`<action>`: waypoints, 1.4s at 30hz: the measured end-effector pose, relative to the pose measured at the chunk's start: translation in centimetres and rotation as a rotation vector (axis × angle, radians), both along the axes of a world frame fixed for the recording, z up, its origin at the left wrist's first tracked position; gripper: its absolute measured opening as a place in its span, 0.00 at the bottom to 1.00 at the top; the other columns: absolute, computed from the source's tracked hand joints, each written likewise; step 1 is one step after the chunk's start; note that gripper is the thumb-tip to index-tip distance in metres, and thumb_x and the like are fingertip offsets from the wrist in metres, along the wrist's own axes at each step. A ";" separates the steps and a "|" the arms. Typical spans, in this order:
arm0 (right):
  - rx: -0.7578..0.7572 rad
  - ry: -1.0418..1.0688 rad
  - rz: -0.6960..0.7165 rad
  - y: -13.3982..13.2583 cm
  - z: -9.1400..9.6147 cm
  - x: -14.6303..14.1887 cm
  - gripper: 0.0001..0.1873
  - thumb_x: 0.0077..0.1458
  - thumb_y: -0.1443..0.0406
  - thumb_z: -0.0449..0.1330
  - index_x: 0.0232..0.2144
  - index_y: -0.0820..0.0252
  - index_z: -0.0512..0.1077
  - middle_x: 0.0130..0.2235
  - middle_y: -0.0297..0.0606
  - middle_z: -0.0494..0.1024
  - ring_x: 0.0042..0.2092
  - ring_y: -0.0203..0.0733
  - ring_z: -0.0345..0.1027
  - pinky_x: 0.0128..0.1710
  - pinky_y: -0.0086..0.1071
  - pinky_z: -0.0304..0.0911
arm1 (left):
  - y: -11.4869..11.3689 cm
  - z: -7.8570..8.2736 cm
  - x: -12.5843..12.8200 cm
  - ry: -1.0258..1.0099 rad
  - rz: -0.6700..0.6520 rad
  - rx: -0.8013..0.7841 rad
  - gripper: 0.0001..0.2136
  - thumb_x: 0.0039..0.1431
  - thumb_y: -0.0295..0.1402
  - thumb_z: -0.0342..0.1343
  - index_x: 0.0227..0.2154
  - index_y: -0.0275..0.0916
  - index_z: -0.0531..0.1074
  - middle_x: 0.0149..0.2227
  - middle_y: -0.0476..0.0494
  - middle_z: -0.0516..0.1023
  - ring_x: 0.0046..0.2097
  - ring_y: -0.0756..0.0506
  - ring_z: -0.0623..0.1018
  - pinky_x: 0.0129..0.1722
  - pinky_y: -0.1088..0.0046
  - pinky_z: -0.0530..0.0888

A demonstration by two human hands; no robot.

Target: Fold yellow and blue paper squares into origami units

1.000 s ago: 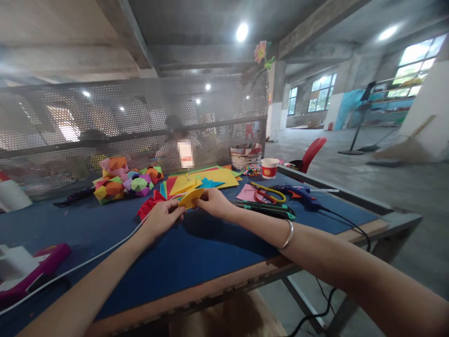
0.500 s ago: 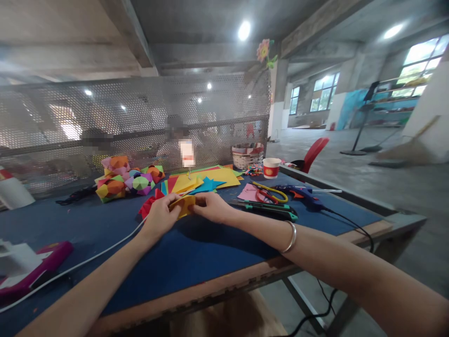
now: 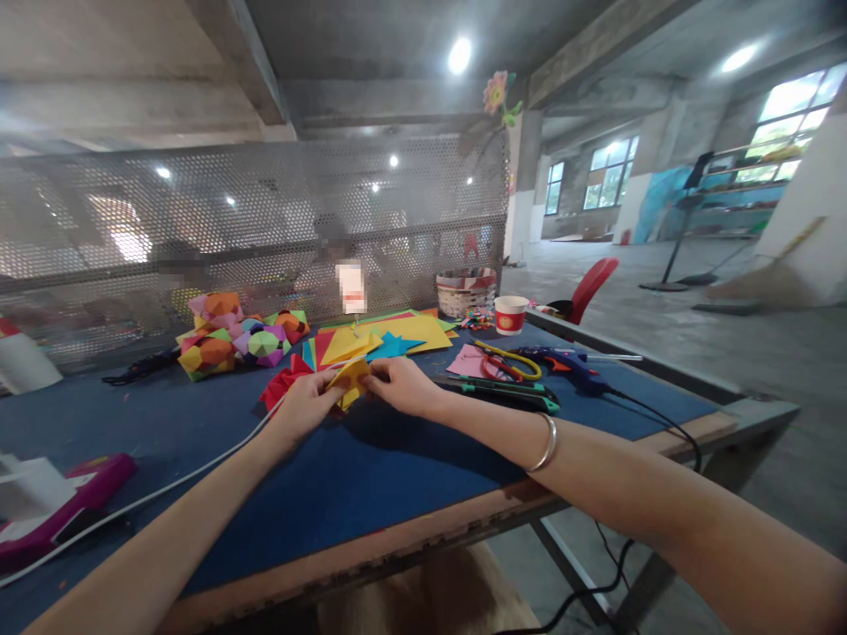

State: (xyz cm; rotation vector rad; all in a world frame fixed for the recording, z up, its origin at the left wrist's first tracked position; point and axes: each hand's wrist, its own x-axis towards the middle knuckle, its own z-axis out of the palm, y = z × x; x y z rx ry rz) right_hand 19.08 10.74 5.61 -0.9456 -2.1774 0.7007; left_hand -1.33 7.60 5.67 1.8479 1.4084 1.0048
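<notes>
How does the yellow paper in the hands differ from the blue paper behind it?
Place: the yellow paper is held up between the left hand and right hand, while the blue paper lies on the stacked sheets.
Outline: the blue paper shows spiky points; the yellow paper's outline is partly hidden by fingers.
Colour: one is yellow, the other bright blue.
Both appear to be folded paper.

Blue tabletop [image 3: 397, 481], left fingers [image 3: 329, 395] and right fingers [image 3: 379, 385] holding yellow paper [image 3: 351, 378]
</notes>
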 end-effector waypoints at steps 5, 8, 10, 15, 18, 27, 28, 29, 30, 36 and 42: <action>0.026 0.006 -0.028 0.3 0.0 0.3 0.16 0.68 0.58 0.61 0.52 0.62 0.73 0.50 0.42 0.77 0.47 0.44 0.75 0.46 0.43 0.75 | 0.0 -0.4 -0.2 -0.054 -0.082 -0.241 0.15 0.69 0.43 0.57 0.48 0.36 0.73 0.43 0.44 0.79 0.38 0.47 0.80 0.38 0.66 0.80; 0.033 0.010 -0.026 0.3 0.0 0.3 0.16 0.68 0.58 0.61 0.52 0.62 0.73 0.50 0.42 0.77 0.46 0.44 0.75 0.46 0.43 0.75 | 0.0 -0.5 -0.3 -0.084 -0.089 -0.275 0.15 0.69 0.43 0.57 0.47 0.36 0.73 0.43 0.44 0.79 0.38 0.47 0.79 0.38 0.66 0.80; 0.036 0.015 -0.019 0.2 0.0 0.2 0.16 0.68 0.58 0.61 0.52 0.62 0.73 0.51 0.42 0.77 0.47 0.44 0.75 0.47 0.43 0.75 | 0.0 -0.5 -0.4 -0.090 -0.081 -0.279 0.14 0.69 0.42 0.57 0.48 0.36 0.73 0.43 0.44 0.79 0.38 0.47 0.79 0.38 0.66 0.80; 0.037 0.004 -0.013 0.1 0.0 0.2 0.17 0.68 0.58 0.61 0.53 0.62 0.72 0.52 0.43 0.77 0.48 0.45 0.75 0.47 0.44 0.74 | 0.0 -0.5 -0.3 -0.083 -0.062 -0.268 0.15 0.69 0.42 0.58 0.49 0.36 0.73 0.45 0.43 0.78 0.40 0.47 0.80 0.39 0.65 0.80; 0.041 -0.017 -0.023 0.1 0.1 0.2 0.17 0.68 0.58 0.61 0.53 0.62 0.72 0.52 0.43 0.77 0.48 0.45 0.75 0.47 0.44 0.74 | 0.0 -0.6 -0.3 -0.070 -0.048 -0.248 0.15 0.69 0.41 0.58 0.49 0.36 0.73 0.45 0.43 0.78 0.40 0.46 0.80 0.40 0.65 0.80; 0.071 -0.073 -0.056 -0.2 0.4 0.2 0.16 0.68 0.58 0.61 0.52 0.62 0.73 0.51 0.42 0.77 0.48 0.45 0.75 0.47 0.44 0.74 | -0.2 -0.8 0.2 -0.030 -0.016 -0.190 0.15 0.69 0.41 0.58 0.49 0.36 0.73 0.46 0.43 0.78 0.41 0.46 0.80 0.40 0.64 0.80; 0.074 -0.078 -0.062 -0.2 0.4 0.2 0.16 0.68 0.58 0.61 0.52 0.61 0.73 0.52 0.42 0.77 0.48 0.45 0.75 0.48 0.44 0.74 | -0.3 -0.8 0.3 -0.026 -0.017 -0.184 0.15 0.69 0.42 0.58 0.49 0.36 0.73 0.45 0.43 0.78 0.40 0.46 0.80 0.39 0.65 0.80; 0.076 -0.081 -0.068 -0.2 0.5 0.2 0.16 0.68 0.58 0.61 0.53 0.61 0.73 0.52 0.43 0.77 0.48 0.45 0.75 0.48 0.44 0.74 | -0.3 -0.8 0.3 -0.022 -0.019 -0.177 0.15 0.69 0.42 0.58 0.49 0.36 0.73 0.44 0.43 0.78 0.39 0.47 0.80 0.38 0.66 0.80; 0.077 -0.083 -0.072 -0.2 0.5 0.2 0.16 0.68 0.58 0.61 0.53 0.61 0.73 0.52 0.43 0.77 0.48 0.45 0.75 0.48 0.44 0.74 | -0.4 -0.8 0.3 -0.017 -0.023 -0.169 0.14 0.69 0.42 0.58 0.49 0.36 0.73 0.44 0.44 0.78 0.39 0.47 0.79 0.38 0.66 0.80; 0.072 -0.087 -0.072 -0.3 0.6 0.2 0.16 0.68 0.58 0.61 0.53 0.61 0.73 0.52 0.43 0.77 0.48 0.45 0.75 0.48 0.44 0.74 | -0.3 -0.5 0.3 0.019 -0.032 -0.129 0.14 0.69 0.41 0.58 0.47 0.36 0.73 0.43 0.44 0.78 0.38 0.47 0.79 0.38 0.67 0.80; 0.067 -0.094 -0.077 -0.5 0.6 0.1 0.16 0.68 0.58 0.61 0.53 0.62 0.73 0.51 0.43 0.77 0.48 0.45 0.75 0.47 0.44 0.74 | -0.3 -0.8 0.2 0.038 -0.018 -0.094 0.14 0.68 0.40 0.58 0.48 0.36 0.73 0.44 0.44 0.79 0.40 0.47 0.80 0.39 0.65 0.80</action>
